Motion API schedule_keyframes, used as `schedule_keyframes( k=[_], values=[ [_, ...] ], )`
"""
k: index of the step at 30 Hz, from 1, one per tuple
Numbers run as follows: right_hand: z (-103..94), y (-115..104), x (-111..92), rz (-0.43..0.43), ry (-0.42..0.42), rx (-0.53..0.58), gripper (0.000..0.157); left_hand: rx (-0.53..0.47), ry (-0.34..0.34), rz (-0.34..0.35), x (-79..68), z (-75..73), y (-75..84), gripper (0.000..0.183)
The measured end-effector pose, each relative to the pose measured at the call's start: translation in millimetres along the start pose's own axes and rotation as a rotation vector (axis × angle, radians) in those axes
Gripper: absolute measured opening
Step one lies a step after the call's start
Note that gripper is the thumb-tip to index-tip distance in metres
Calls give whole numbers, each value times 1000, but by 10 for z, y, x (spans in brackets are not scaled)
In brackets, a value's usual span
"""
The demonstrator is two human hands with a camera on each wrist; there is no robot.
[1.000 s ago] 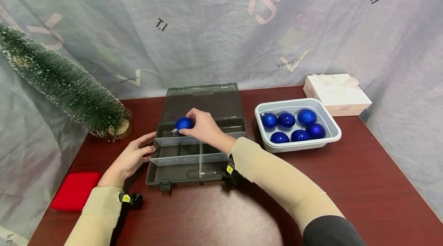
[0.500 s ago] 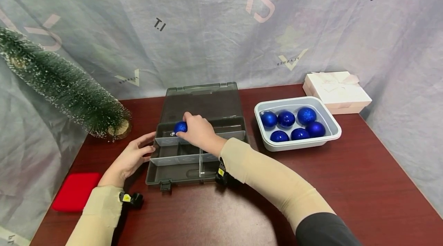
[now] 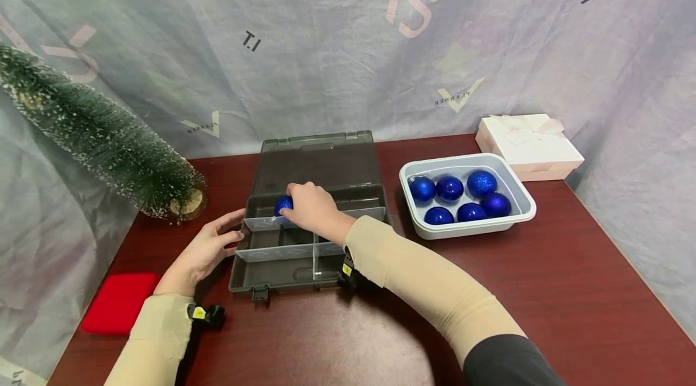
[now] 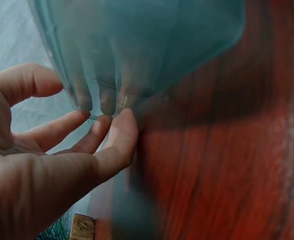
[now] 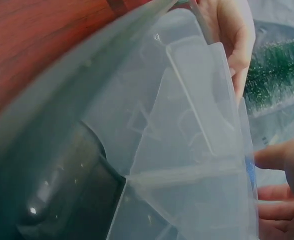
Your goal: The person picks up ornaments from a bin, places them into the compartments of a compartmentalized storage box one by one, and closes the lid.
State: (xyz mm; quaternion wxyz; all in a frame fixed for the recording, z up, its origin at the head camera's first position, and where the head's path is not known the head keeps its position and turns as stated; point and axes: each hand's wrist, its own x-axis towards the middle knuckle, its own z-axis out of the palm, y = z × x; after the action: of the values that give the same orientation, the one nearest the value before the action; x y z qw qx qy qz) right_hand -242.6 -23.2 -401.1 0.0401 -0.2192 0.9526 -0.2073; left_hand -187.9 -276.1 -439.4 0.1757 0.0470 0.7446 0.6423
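A dark translucent compartment box [image 3: 272, 283] lies with its lid [image 3: 321, 162] folded back. My right hand [image 3: 314, 208] holds a glittery blue Christmas bauble [image 3: 283, 205] down in the box's rear compartment, at the left end. Only part of the bauble shows past the fingers; in the right wrist view, a blue sliver of it appears behind a clear divider [image 5: 197, 130]. At the box's left side is my left hand [image 3: 203, 250], its fingers loosely bent. The left wrist view has its fingertips [image 4: 126, 117] against the box's side wall.
To the right stands a white plastic tub [image 3: 473, 230] with several blue baubles. Behind it is a pale gift box [image 3: 530, 144] with a bow. A frosted artificial tree [image 3: 109, 138] leans at the left, and a red square item [image 3: 119, 301] lies near the left forearm.
My right hand has moved slightly left and down with the bauble, which now sits lower behind the rear divider. The left hand has stayed at the box's side.
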Motion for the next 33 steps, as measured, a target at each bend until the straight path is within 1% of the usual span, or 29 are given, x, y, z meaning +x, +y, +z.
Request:
schedule_keyframes(
  k=[5, 12, 14, 17, 20, 22, 24, 28, 33],
  values=[
    [-51, 74, -10, -56, 18, 40, 41, -16, -5, -1, -6, 3, -3, 65],
    [-206, 193, -110, -172, 53, -4, 32, -20, -13, -3, -16, 14, -24, 65],
    [-263, 233, -139, -236, 55, -32, 29, -22, -13, 0, -15, 10, -23, 66],
    [-367, 300, -195, -379, 66, -90, 25, -21, -12, 5, -8, 5, -10, 66],
    [-468, 382, -277, -516, 89, -125, 24, -16, -13, 10, -3, 8, 1, 66],
    [-535, 442, -351, -565, 96, -123, 24, -13, -11, 8, -1, 11, 1, 66],
    [-599, 508, -436, -581, 92, -97, 24, -9, -11, 7, -1, 13, -1, 66],
    [-707, 686, -623, -557, 80, -33, 26, -9, -4, 6, -4, 13, -4, 64],
    [-792, 988, -845, -514, 116, 57, 28, -19, -4, 9, -6, 17, 0, 64]
  ],
)
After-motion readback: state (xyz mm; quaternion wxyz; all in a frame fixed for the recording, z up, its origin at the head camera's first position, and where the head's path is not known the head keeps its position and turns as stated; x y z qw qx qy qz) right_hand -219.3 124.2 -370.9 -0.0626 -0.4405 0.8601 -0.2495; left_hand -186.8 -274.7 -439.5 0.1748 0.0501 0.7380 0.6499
